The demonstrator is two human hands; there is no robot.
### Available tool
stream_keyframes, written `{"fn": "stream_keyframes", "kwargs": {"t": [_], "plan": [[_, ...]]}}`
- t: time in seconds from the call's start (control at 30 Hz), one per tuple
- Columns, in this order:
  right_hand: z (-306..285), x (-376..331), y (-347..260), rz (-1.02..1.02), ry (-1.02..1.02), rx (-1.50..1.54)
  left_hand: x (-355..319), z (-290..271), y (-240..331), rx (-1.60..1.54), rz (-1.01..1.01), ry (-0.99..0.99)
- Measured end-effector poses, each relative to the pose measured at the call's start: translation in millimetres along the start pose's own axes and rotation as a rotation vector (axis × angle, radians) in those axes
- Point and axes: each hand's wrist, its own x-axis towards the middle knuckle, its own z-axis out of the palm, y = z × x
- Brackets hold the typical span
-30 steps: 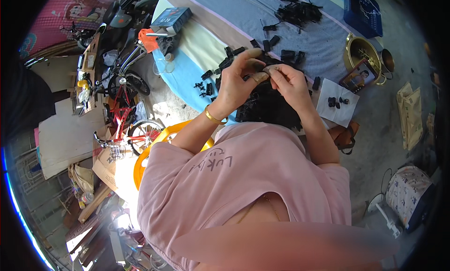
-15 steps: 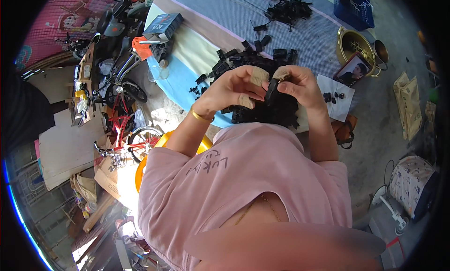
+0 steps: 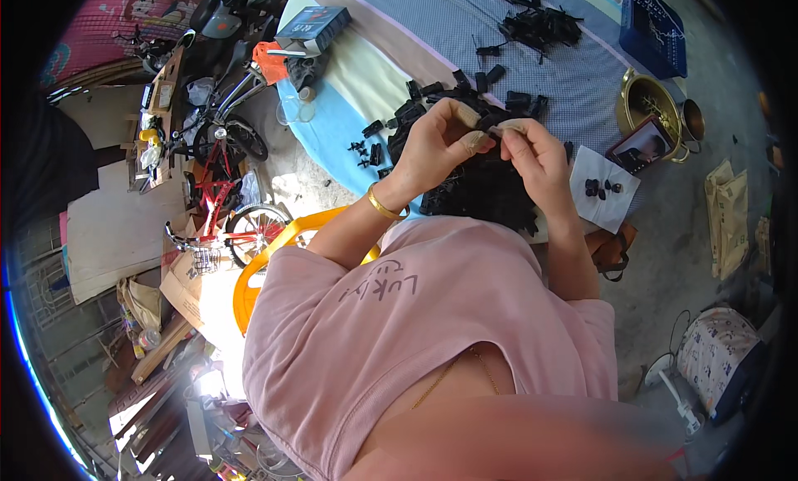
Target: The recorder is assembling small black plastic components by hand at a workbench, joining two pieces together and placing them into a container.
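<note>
Head view: left hand (image 3: pixel 438 151) and right hand (image 3: pixel 539 161) are meeting over a heap of black parts (image 3: pixel 478 194), upper centre.
The right grip is pinching a small piece (image 3: pixel 496 133), mostly hidden between the fingertips; whether the left grip is closing on it, I cannot tell. White paper (image 3: pixel 611 217) is lying right of centre.

Left hand (image 3: pixel 435 148) and right hand (image 3: pixel 536 158) are held close together over black parts (image 3: pixel 480 197), which are heaped on a striped cloth (image 3: pixel 402 34).
</note>
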Motion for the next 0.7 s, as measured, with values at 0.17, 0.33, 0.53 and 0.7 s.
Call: {"fn": "stream_keyframes", "kwargs": {"t": [0.17,0.33,0.53,0.7], "plan": [[6,2,-4,-0.094,-0.018,-0.246,-4,8,4,0.042,0.083,0.045],[9,4,-2,-0.147,0.005,-0.299,-2,8,-3,0.104,0.158,0.096],[4,22,9,0.069,-0.096,-0.189,3,2,-5,0.612,0.446,0.178],[-30,85,26,0.342,-0.449,-0.148,7,-6,-7,0.532,0.174,0.202]]}}
